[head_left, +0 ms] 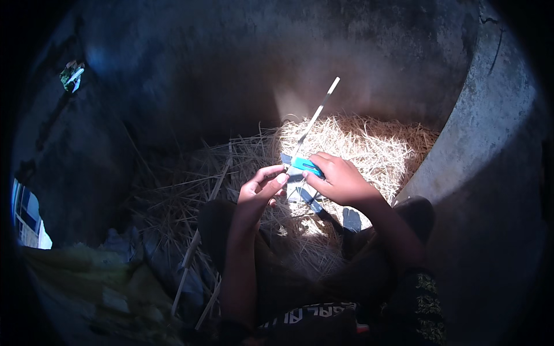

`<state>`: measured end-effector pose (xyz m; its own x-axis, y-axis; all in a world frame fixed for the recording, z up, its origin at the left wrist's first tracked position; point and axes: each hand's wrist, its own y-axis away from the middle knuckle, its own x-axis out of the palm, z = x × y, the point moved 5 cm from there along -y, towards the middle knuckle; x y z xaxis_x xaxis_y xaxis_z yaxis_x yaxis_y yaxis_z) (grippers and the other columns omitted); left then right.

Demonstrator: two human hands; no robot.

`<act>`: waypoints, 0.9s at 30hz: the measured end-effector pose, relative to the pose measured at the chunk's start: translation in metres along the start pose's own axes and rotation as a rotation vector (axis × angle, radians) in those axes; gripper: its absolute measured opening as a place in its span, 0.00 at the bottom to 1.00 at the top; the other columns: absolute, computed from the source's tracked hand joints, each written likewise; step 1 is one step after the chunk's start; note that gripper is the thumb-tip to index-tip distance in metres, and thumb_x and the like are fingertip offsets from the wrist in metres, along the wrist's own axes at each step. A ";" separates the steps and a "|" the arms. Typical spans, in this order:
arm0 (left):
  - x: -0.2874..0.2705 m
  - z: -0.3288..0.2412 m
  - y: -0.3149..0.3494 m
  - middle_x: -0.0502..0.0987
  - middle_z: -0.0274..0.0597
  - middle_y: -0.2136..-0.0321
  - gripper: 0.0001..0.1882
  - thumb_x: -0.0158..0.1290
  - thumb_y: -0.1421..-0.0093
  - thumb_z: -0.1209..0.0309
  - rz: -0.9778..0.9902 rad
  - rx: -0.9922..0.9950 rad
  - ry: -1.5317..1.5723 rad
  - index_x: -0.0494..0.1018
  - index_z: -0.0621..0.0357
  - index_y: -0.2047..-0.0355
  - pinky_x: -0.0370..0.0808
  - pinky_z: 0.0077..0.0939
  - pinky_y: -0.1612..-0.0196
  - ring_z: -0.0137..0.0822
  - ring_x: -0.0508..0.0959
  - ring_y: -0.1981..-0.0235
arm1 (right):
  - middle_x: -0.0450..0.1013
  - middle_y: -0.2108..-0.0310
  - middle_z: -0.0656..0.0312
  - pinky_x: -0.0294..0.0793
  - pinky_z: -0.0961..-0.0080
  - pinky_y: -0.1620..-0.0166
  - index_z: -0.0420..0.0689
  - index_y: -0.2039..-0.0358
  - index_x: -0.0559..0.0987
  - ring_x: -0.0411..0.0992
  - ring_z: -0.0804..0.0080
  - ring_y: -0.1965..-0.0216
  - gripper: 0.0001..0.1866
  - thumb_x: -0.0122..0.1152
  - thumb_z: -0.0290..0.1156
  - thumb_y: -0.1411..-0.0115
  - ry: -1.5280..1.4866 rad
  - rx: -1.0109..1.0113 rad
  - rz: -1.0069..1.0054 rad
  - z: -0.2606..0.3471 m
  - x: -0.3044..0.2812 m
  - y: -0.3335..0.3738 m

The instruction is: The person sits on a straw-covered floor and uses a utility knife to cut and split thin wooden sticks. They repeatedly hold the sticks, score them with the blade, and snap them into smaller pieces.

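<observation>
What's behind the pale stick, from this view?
Behind the pale stick are sunlit straw-like strips and, higher up, the dark wall. Whatever lies directly behind the blue tool and right hand is covered.

Most of this space is dim and bluish-grey to us, but one hard-edged patch of strong light falls on the straw (369,144) around and beyond the left hand (262,190) and right hand (341,179). There the straw glares nearly white, and dark shadows cut across the patch's nearer part. The thin stick (321,111) catches a pale shine at its upper end. Softer light grazes the curved wall (476,124) at right, ending in a slanting shadow. Daylight shows through an opening (27,218) at far left. We find the lap (291,282) almost black, fine detail soft, and the bent rim fading into darkness.
</observation>
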<state>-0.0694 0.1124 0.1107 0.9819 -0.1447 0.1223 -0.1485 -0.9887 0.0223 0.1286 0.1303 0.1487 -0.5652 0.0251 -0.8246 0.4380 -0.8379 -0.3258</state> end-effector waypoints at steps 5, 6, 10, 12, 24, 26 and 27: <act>0.027 0.012 -0.021 0.80 0.30 0.69 0.12 0.63 0.38 0.63 0.111 0.035 -0.011 0.77 0.56 0.60 0.68 0.14 0.69 0.19 0.76 0.69 | 0.74 0.62 0.51 0.75 0.57 0.57 0.41 0.56 0.77 0.76 0.50 0.61 0.17 0.56 0.41 0.37 -0.015 0.053 -0.057 0.005 0.010 0.026; 0.033 0.014 -0.024 0.80 0.31 0.70 0.12 0.63 0.38 0.64 0.143 0.056 0.031 0.77 0.58 0.61 0.68 0.14 0.68 0.19 0.76 0.69 | 0.75 0.62 0.52 0.75 0.56 0.59 0.41 0.57 0.77 0.76 0.50 0.62 0.17 0.57 0.41 0.37 -0.033 0.046 -0.122 0.006 0.010 0.032; 0.048 0.016 -0.027 0.80 0.31 0.73 0.10 0.62 0.37 0.64 0.201 0.076 0.068 0.77 0.56 0.65 0.67 0.13 0.71 0.18 0.74 0.73 | 0.75 0.63 0.55 0.77 0.57 0.63 0.43 0.56 0.77 0.77 0.51 0.66 0.16 0.59 0.40 0.39 0.027 0.040 -0.265 0.000 0.009 0.051; 0.051 0.019 -0.027 0.79 0.30 0.75 0.10 0.61 0.36 0.62 0.207 0.086 0.085 0.77 0.55 0.67 0.66 0.12 0.73 0.17 0.73 0.76 | 0.75 0.63 0.56 0.77 0.58 0.63 0.44 0.55 0.77 0.77 0.52 0.66 0.16 0.59 0.40 0.39 0.047 0.046 -0.291 0.003 0.004 0.054; 0.044 0.031 -0.027 0.79 0.30 0.75 0.12 0.53 0.31 0.64 0.187 0.115 -0.016 0.76 0.57 0.70 0.64 0.13 0.71 0.17 0.71 0.76 | 0.74 0.65 0.55 0.76 0.60 0.65 0.46 0.55 0.78 0.76 0.53 0.66 0.14 0.57 0.39 0.37 0.073 0.054 -0.175 -0.001 0.006 0.064; 0.041 0.036 -0.028 0.79 0.32 0.75 0.11 0.51 0.30 0.65 0.176 0.116 -0.028 0.76 0.58 0.67 0.65 0.14 0.71 0.18 0.72 0.75 | 0.74 0.65 0.56 0.76 0.60 0.65 0.46 0.55 0.77 0.76 0.53 0.66 0.14 0.57 0.39 0.37 0.074 0.043 -0.197 0.000 0.009 0.064; 0.043 0.039 -0.029 0.79 0.33 0.75 0.11 0.49 0.30 0.66 0.172 0.112 -0.033 0.76 0.58 0.65 0.66 0.14 0.70 0.19 0.73 0.74 | 0.74 0.65 0.56 0.76 0.60 0.65 0.46 0.55 0.77 0.77 0.53 0.66 0.14 0.57 0.39 0.37 0.076 0.037 -0.206 0.000 0.010 0.064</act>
<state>-0.0185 0.1330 0.0766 0.9466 -0.3117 0.0823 -0.3026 -0.9472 -0.1064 0.1512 0.0769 0.1199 -0.5854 0.2374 -0.7752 0.2919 -0.8303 -0.4747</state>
